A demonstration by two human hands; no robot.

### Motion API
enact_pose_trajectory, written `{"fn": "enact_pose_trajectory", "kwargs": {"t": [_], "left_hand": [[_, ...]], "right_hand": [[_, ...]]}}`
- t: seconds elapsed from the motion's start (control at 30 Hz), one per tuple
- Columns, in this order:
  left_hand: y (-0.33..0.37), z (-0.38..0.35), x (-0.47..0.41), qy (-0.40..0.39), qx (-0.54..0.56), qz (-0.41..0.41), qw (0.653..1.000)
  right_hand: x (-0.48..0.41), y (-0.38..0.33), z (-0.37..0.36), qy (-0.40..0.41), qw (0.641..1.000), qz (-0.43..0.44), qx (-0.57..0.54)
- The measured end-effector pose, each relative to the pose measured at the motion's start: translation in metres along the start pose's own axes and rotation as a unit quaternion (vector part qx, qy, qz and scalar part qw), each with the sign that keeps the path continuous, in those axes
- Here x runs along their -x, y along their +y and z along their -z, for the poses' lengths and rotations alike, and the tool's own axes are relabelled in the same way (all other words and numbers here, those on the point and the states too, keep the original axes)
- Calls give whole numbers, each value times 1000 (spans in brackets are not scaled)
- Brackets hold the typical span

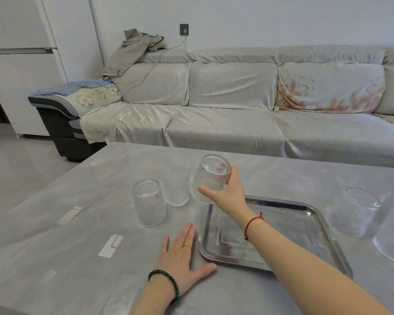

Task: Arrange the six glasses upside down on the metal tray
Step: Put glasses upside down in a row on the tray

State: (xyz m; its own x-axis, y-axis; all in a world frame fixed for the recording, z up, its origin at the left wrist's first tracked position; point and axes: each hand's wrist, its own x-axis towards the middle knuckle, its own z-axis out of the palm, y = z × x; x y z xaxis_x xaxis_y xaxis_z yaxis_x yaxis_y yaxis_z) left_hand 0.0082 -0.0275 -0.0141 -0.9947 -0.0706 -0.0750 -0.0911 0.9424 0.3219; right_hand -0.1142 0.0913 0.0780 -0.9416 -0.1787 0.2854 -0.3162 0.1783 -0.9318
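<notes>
Left hand (184,255) flat on table (55,246), fingers spread, beside tray (314,214). Right hand (229,193) grips tilted glass (208,178), base up, above tray's far-left corner. Two upright glasses (148,202) stand left of tray, two more glasses (356,212) right.

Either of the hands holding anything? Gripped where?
Right hand holds a ribbed glass by its side wall, base tipped up. Left hand lies flat on the table, holding nothing.
</notes>
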Motion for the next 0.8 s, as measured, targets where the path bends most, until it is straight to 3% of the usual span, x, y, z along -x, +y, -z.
{"fn": "enact_pose_trajectory", "kwargs": {"t": [0.27, 0.8], "left_hand": [[-2, 1, -1, -24, -15, -76, 997], [-1, 0, 0, -20, -12, -70, 997]], "right_hand": [[9, 42, 41, 31, 995, -63, 74], [18, 59, 30, 6, 992, -63, 105]]}}
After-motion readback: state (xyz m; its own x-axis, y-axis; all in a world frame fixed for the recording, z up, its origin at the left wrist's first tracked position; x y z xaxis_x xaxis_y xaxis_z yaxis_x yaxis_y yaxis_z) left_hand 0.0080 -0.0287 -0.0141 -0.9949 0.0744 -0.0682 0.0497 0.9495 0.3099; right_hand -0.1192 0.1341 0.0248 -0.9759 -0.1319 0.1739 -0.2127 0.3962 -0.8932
